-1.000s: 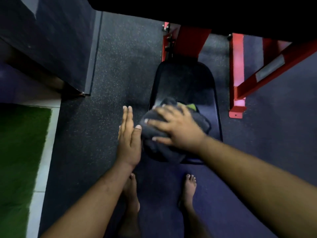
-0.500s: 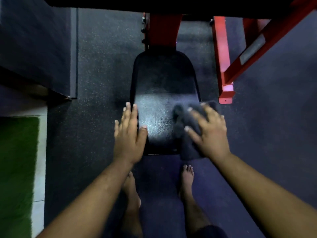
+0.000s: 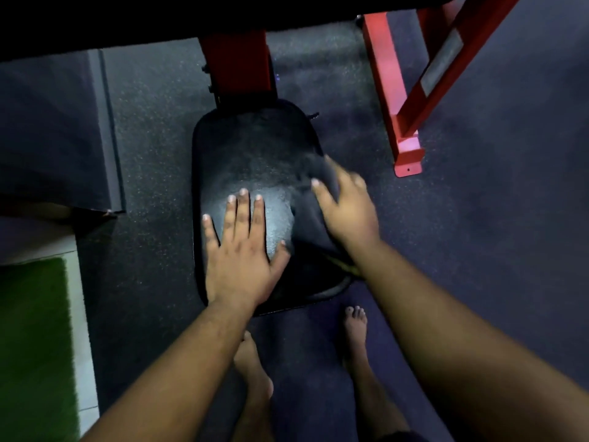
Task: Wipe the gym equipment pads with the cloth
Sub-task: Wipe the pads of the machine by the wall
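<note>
A black seat pad (image 3: 251, 148) on a red machine post sits below me in the middle of the view. My left hand (image 3: 242, 250) lies flat on the pad's near left part, fingers spread, holding nothing. My right hand (image 3: 347, 205) presses a dark grey cloth (image 3: 312, 215) against the pad's right side. The cloth is bunched and drapes over the right edge. A bit of yellow-green shows at its near end. The bare pad between my hands shines.
A red post (image 3: 237, 62) rises behind the pad. A red frame leg (image 3: 406, 148) stands on the floor to the right. A dark platform (image 3: 54, 129) lies at the left, green turf (image 3: 32, 346) at the lower left. My bare feet (image 3: 355, 327) stand on the rubber floor.
My right hand has swept the cloth from the pad's near middle to its right side. My left hand moved from the pad's left edge onto its top.
</note>
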A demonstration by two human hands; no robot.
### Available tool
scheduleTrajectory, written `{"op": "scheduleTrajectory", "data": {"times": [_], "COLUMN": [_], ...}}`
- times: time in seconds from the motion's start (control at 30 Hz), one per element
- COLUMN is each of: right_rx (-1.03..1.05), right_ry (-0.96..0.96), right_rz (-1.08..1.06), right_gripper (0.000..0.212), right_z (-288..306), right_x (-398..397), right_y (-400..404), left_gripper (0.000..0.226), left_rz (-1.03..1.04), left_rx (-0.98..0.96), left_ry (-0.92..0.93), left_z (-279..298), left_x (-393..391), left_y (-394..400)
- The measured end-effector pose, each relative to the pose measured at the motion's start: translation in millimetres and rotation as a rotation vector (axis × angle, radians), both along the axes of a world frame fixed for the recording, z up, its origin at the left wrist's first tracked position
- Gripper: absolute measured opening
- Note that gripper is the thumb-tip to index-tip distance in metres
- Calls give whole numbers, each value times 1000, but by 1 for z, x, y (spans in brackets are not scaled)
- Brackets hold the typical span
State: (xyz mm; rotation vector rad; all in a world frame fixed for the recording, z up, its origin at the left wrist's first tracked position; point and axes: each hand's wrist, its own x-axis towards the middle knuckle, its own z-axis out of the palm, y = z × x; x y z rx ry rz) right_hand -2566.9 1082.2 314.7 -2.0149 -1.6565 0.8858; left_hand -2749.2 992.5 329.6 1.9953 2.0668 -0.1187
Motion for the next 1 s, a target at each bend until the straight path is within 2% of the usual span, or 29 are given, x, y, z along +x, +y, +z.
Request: {"op": "scheduleTrajectory", "data": {"times": [0.1,0.23,0.3,0.4,0.47,0.57,0.63,0.7,0.77,0.87,0.93,1.0], "right_rx": [-51,-26,-69,-70,-15,65,167,218,164,196,248,270], "right_ry": [159,248,260,156,59,-266,-478,-493,-426,-486,-493,-481], "right_rz": [60,72,33,-20,40,204,399,619,773,1097,1135,1007], "right_gripper": [61,71,69,65,64,57,50,43,38,47,52,53], "right_z": [-3,10,5,-5,-5,4,10,17,21,22,24,22], "right_x": [2,27,34,8,-22,-62,-98,-134,-155,-188,-184,-154], "right_y": [31,-60,-72,-1,60,118,130,141,155,151,145,153], "left_gripper": [85,85,84,85,87,90,89,88,87,88,89,89], "left_rz": [5,6,0,-9,0,-6,-6,4,-18,-23,-26,-12], "left_rx": [-20,-43,-48,-45,-39,-43,-49,-39,-60,-63,-44,-13], "left_ry": [-6,10,31,35,38,39,32,30,17,-3,-28,-57], "left_z": [4,6,6,4,2,2,1,0,2,1,1,0], "left_x": [2,3,4,3,2,2,1,-3,2,0,-3,-5], "left_y": [0,3,1,2,2,2,3,1,4,2,1,-2]}}
